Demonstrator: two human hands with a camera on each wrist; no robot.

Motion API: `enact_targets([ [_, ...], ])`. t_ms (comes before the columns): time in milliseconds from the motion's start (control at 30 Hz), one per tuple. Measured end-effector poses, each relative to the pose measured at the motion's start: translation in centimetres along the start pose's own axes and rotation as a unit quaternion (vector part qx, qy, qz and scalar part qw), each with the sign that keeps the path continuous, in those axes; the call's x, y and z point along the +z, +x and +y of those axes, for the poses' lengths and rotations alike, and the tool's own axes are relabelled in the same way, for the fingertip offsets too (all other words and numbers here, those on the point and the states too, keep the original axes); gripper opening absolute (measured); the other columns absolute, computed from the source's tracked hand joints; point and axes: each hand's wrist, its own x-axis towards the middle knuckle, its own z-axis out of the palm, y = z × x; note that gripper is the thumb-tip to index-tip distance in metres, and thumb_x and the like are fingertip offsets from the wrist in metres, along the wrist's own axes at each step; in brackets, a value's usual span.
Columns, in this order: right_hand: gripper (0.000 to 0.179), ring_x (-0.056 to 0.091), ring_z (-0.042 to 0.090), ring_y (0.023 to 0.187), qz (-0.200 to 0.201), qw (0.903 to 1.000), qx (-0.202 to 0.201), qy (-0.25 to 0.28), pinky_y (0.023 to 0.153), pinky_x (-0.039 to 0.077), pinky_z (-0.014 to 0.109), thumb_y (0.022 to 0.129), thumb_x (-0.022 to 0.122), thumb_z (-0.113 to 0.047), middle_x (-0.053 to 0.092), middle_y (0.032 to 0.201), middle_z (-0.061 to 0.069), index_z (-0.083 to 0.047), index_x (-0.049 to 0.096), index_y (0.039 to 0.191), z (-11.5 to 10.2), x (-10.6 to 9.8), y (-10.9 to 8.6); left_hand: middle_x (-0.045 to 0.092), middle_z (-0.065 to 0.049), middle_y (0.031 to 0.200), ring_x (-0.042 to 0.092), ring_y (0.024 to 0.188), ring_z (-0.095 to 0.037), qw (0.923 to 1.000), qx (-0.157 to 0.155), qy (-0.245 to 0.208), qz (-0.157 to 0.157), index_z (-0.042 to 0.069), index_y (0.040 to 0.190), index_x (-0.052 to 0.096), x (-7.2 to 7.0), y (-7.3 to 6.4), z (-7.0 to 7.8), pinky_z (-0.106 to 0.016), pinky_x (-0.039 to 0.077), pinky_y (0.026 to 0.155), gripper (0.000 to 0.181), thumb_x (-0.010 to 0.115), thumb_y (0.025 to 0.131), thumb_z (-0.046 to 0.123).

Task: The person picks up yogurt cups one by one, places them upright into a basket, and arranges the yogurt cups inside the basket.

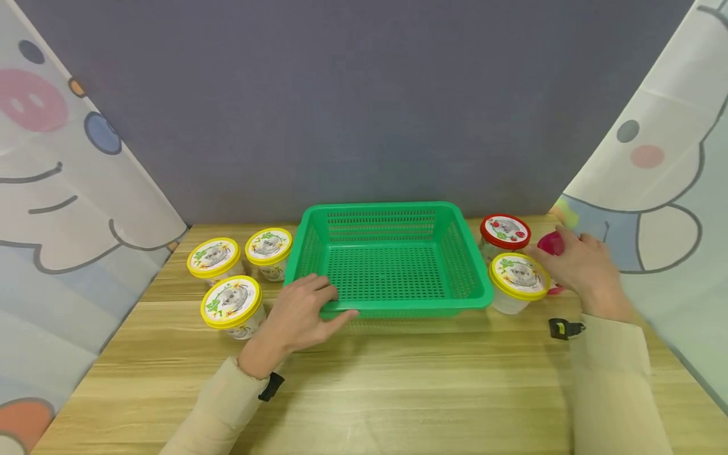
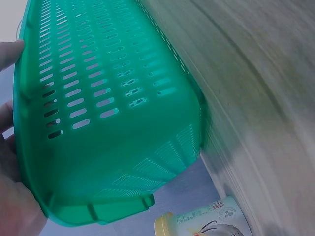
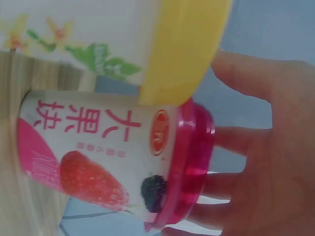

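My left hand (image 1: 301, 311) grips the near rim of a green plastic basket (image 1: 398, 306) at its left corner. The left wrist view shows the fingers over the basket's rim (image 2: 22, 147). At the right, my right hand (image 1: 588, 268) reaches over a cup with a bright pink lid (image 1: 550, 243). In the right wrist view this cup (image 3: 93, 152) stands upright, printed with a strawberry and a blackberry. The fingers (image 3: 231, 140) are spread by its lid, the thumb apart from it. A yellow-lidded tub (image 1: 520, 276) stands beside it, partly covering it.
A red-lidded tub (image 1: 505, 230) is behind the yellow-lidded one. Left of the basket are three yellow-lidded tubs: one at the back left (image 1: 213, 258), one by the basket (image 1: 269, 246), one in front (image 1: 232, 302). A grey panel (image 1: 364, 107) rises behind the wooden table (image 1: 432, 392).
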Motion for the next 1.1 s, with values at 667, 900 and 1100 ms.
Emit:
enact_targets([
  [667, 0.078, 0.027, 0.066, 0.112, 0.01, 0.9999, 0.008, 0.006, 0.072, 0.043, 0.071, 0.097, 0.056, -0.048, 0.029, 0.127, 0.048, 0.006, 0.033, 0.149, 0.9, 0.2, 0.6, 0.055, 0.003, 0.072, 0.05, 0.063, -0.013, 1.0, 0.005, 0.003, 0.003, 0.012, 0.074, 0.069, 0.2, -0.1, 0.1, -0.031, 0.047, 0.061, 0.048, 0.063, 0.096, 0.055],
  [900, 0.086, 0.023, 0.069, 0.11, -0.051, 0.9985, 0.019, 0.001, 0.072, 0.042, 0.077, 0.095, 0.059, -0.05, 0.024, 0.123, 0.049, 0.004, 0.026, 0.153, 0.7, -1.1, 0.9, 0.058, 0.003, 0.074, 0.052, 0.065, -0.014, 0.9999, 0.01, 0.0, 0.004, 0.012, 0.075, 0.07, 0.5, 0.0, 0.1, -0.03, 0.047, 0.062, 0.051, 0.06, 0.097, 0.057],
  [1100, 0.09, 0.025, 0.067, 0.108, -0.082, 0.9962, 0.011, -0.027, 0.069, 0.045, 0.074, 0.092, 0.063, -0.056, 0.029, 0.122, 0.045, 0.003, 0.029, 0.152, 0.3, -1.7, 1.2, 0.059, 0.002, 0.073, 0.053, 0.064, -0.015, 0.9999, 0.013, 0.001, 0.004, 0.011, 0.075, 0.071, 0.3, 0.1, 0.0, -0.031, 0.048, 0.063, 0.052, 0.061, 0.096, 0.057],
])
